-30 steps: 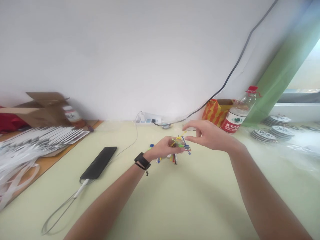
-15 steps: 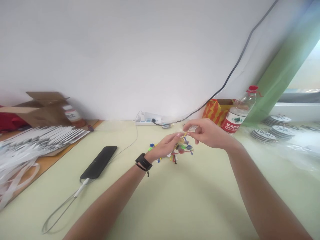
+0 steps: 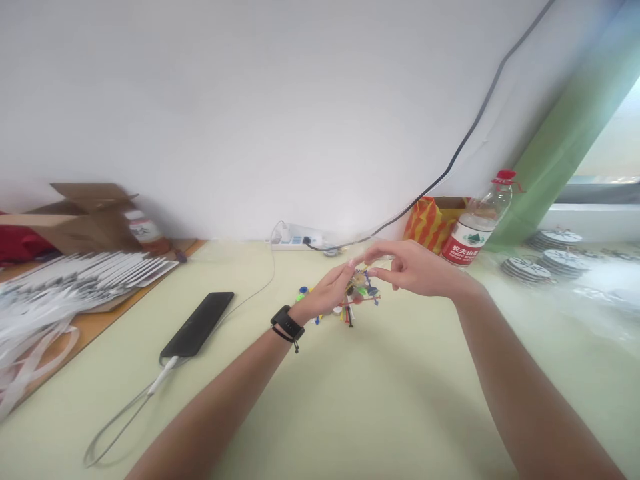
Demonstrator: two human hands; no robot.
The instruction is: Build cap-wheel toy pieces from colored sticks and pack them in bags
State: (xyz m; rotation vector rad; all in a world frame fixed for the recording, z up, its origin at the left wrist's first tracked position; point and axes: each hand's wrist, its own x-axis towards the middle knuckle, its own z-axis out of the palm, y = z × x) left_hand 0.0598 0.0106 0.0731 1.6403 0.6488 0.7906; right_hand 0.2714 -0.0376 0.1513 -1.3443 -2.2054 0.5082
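A small construction toy of multicoloured plastic rods and connectors sits on the pale green table, its left part covered by my left hand. My left hand, with a black watch on its wrist, is closed on the toy; its fingertips meet near the top. From the right comes my right hand, forefinger and thumb curved around the toy's upper right side. The thumb tip is at a blue connector, and the forefinger tip lies close to the left fingertips. Red, white and black rods stick out below the left hand.
A black phone on a white cable lies to the left. Behind stands a power strip by the wall. A water bottle and a striped bag are at right, with stacked discs beyond. Cardboard box far left.
My right fingers have spread from a pinch on a yellow piece to reach around the toy's top, shifting slightly left. The toy has turned or shifted slightly left.
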